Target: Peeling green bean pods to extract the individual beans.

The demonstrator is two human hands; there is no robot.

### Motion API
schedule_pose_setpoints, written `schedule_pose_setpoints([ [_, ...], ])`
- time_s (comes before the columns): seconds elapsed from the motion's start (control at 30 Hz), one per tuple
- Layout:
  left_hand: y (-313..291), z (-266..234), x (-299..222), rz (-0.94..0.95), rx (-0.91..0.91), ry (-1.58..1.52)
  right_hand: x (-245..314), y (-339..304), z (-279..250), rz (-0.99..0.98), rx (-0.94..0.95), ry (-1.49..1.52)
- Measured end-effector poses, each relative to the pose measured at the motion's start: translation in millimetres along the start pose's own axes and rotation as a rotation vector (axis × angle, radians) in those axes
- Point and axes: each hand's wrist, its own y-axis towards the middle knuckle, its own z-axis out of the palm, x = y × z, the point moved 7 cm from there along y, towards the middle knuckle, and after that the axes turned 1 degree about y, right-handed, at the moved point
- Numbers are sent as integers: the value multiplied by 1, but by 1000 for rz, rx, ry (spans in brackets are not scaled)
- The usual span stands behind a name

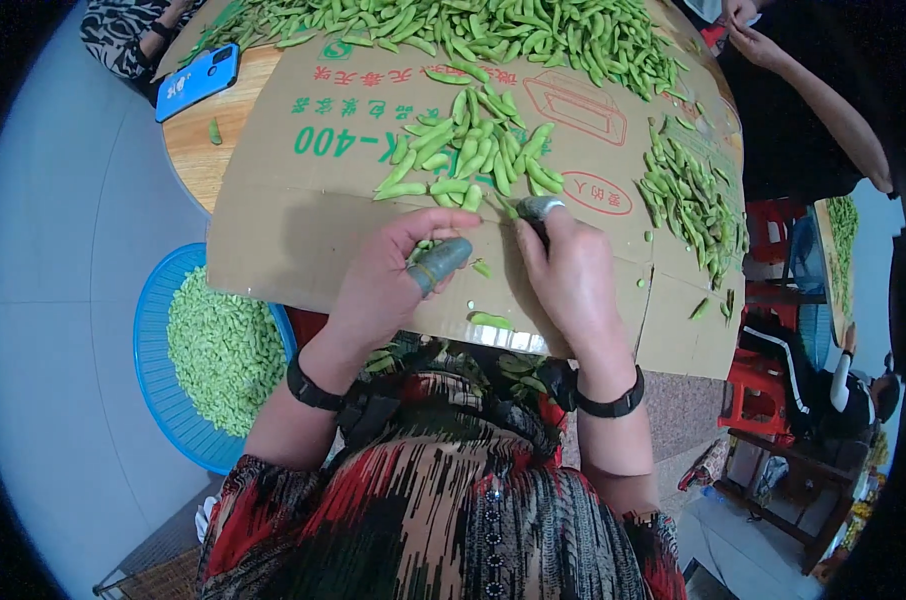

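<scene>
Over the near part of the cardboard sheet [293, 230], my left hand [378, 275] is curled around some shelled green soybeans [424, 247]. A grey-green guard covers its thumb. Just right of it, my right hand [578, 270] pinches a green soybean pod [507, 206] between thumb and forefinger, and a similar guard is on its thumb. Beyond both hands lies a small heap of soybean pods [473, 140]. Pod scraps, among them an empty green shell [490, 320], lie between my wrists near the cardboard's front edge.
A blue basket [156, 370] of shelled beans [223, 350] stands low at left. A large pod pile [533, 35] covers the far side, and another pod heap [688, 195] lies at right. A blue phone [198, 82] rests at far left. Other people sit opposite; red stools [758, 390] stand at right.
</scene>
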Motion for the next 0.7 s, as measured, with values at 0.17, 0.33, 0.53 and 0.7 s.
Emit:
schedule_pose_setpoints([
  [0.17,9,19,3,-86,133,-362,8,-28,14,578,415,1463],
  [0.33,10,14,13,-19,111,-537,21,-41,11,499,490,1317],
  [0.53,9,9,5,80,-2,-324,24,-43,11,487,494,1320],
  [0.7,7,14,9,18,62,-412,22,-42,11,403,377,1116],
])
